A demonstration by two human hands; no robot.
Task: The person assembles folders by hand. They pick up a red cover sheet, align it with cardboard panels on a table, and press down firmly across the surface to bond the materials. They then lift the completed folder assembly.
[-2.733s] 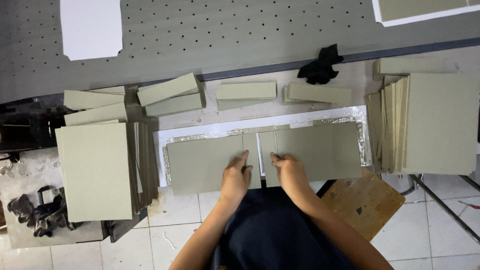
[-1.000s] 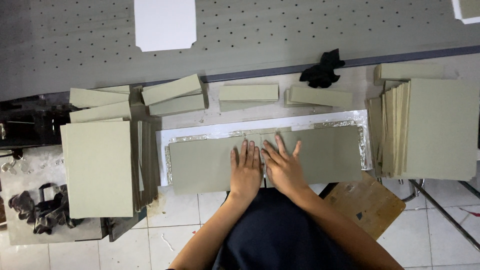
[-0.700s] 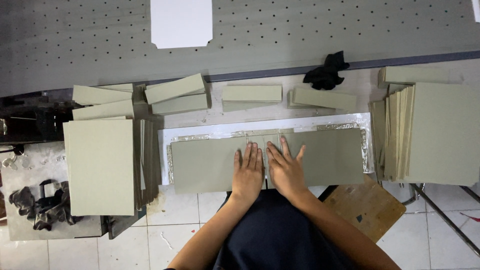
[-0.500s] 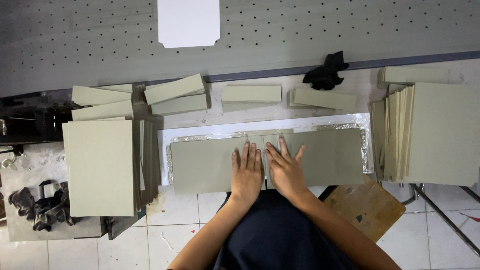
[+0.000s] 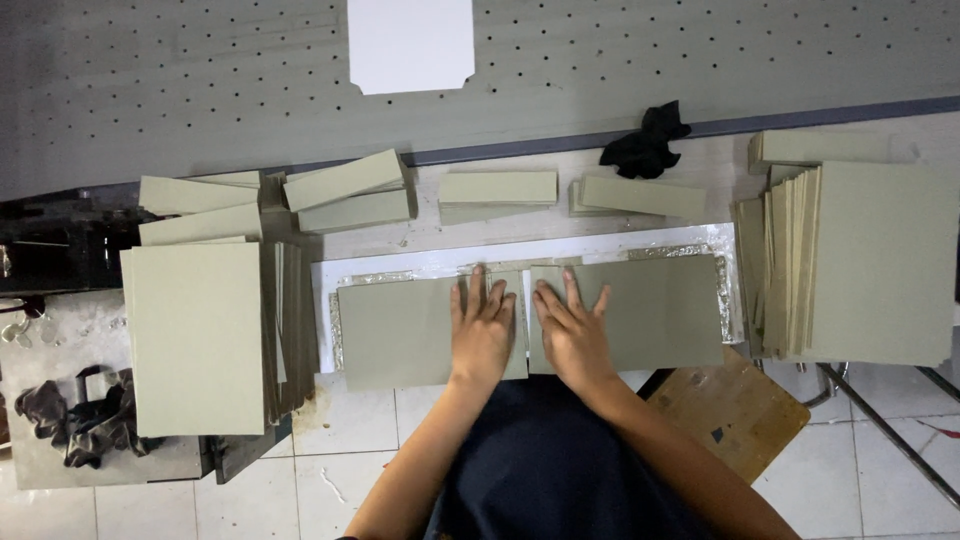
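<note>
Both hands pressed flat, left hand (image 5: 482,335) and right hand (image 5: 573,335), fingers spread and grasping nothing, on the two grey boards (image 5: 400,330) beneath them; uneven pressure could have slid those boards askew across the narrow gap.

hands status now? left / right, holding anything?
Left hand: open, flat, palm down on the left grey board, gripping nothing.
Right hand: open, fingers spread, flat on the right grey board, gripping nothing.
</note>
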